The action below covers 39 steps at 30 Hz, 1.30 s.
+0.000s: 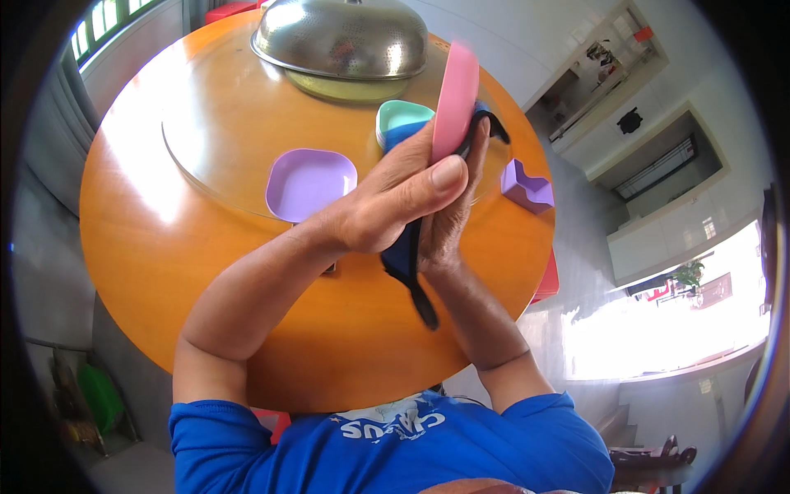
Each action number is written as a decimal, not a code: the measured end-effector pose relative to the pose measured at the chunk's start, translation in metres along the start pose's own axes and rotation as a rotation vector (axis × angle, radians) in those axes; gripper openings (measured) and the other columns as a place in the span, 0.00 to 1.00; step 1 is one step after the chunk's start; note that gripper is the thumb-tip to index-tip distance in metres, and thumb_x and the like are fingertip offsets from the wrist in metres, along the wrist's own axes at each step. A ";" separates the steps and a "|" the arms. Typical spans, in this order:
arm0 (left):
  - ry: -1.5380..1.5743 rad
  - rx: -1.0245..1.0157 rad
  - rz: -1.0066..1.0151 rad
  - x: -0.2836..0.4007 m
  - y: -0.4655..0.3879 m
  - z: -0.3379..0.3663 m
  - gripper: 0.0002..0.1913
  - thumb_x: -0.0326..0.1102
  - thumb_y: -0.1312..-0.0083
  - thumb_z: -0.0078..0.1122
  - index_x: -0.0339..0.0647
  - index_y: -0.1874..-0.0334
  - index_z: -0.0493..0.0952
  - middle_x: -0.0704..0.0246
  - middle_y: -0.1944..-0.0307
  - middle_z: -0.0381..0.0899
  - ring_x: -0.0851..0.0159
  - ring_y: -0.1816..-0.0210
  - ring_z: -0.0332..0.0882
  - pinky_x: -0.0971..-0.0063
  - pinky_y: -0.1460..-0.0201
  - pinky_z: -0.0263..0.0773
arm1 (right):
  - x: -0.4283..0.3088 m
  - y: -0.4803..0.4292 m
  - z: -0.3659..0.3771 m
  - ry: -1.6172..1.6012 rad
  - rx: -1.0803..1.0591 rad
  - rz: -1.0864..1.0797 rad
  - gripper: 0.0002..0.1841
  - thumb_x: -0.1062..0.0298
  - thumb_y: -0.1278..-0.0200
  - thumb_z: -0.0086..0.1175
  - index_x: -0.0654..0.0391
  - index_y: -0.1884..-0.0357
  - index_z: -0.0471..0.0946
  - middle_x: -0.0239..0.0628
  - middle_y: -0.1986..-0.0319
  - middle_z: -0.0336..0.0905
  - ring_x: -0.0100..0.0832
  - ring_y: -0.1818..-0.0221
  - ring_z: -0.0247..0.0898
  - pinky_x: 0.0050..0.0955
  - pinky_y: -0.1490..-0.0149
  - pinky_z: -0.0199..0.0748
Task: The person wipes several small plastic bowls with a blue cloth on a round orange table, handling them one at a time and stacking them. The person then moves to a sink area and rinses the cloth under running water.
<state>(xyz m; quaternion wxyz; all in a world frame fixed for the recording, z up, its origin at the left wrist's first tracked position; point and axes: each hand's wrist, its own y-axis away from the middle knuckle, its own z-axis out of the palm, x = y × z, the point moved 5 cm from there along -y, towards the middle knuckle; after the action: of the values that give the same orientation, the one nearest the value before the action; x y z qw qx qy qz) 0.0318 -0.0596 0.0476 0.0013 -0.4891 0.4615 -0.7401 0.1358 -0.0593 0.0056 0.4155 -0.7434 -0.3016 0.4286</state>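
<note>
A pink plastic dish [455, 99] stands on edge above the round wooden table, between my two hands. My left hand [401, 191] grips its lower end, fingers partly hidden. My right hand [453, 204] presses a blue cloth with black edging [404, 247] against the dish's right side; the cloth hangs below the hands. Beyond my left hand is a mint-green dish [404, 114], with blue material over its near side. A purple rounded-square dish [310, 184] lies left of my hands. To the right sits a purple plastic holder with a notched edge [528, 187].
The orange-brown wooden table [203, 296] carries a round glass turntable [210, 142]. At the far side, a perforated metal dome cover [345, 46] rests over a yellow-green dish [345, 87]. A small dark object [331, 268] is partly hidden beneath my left forearm.
</note>
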 end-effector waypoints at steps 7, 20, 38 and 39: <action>-0.084 -0.132 -0.204 -0.009 -0.001 0.014 0.41 0.65 0.27 0.57 0.31 0.31 0.66 0.59 0.45 0.74 0.61 0.41 0.73 0.65 0.36 0.69 | 0.006 -0.061 -0.037 0.101 -0.027 -0.220 0.20 0.62 0.22 0.44 0.60 0.37 0.76 0.54 0.38 0.70 0.52 0.37 0.66 0.47 0.34 0.62; -0.382 0.294 -0.111 -0.005 -0.001 -0.022 0.15 0.39 0.23 0.63 0.38 0.40 0.80 0.76 0.54 0.81 0.75 0.54 0.76 0.76 0.49 0.73 | 0.196 -0.012 -0.108 -1.344 0.079 0.558 0.14 0.61 0.31 0.49 0.61 0.69 0.77 0.44 0.73 0.78 0.45 0.69 0.73 0.41 0.61 0.76; -1.860 -0.212 -0.278 -0.162 -0.033 -0.058 0.26 0.49 0.25 0.54 0.26 0.44 0.76 0.43 0.41 0.74 0.41 0.39 0.73 0.48 0.38 0.70 | 0.184 0.051 -0.098 -1.464 0.430 0.828 0.16 0.49 0.21 0.49 0.50 0.55 0.81 0.37 0.56 0.86 0.43 0.51 0.79 0.45 0.39 0.78; -1.763 -0.224 -0.386 -0.169 -0.032 -0.055 0.28 0.51 0.25 0.54 0.24 0.44 0.75 0.42 0.40 0.74 0.40 0.39 0.73 0.47 0.37 0.69 | 0.183 0.050 -0.099 -1.459 0.450 0.836 0.16 0.49 0.21 0.49 0.49 0.55 0.81 0.37 0.57 0.86 0.42 0.52 0.79 0.44 0.39 0.78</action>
<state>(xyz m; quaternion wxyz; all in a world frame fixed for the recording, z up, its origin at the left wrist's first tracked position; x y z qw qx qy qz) 0.0942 0.0729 -0.0574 0.1823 -0.9440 0.2726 -0.0358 0.3109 0.0281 -0.0807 0.0638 -0.2332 -0.1029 0.9649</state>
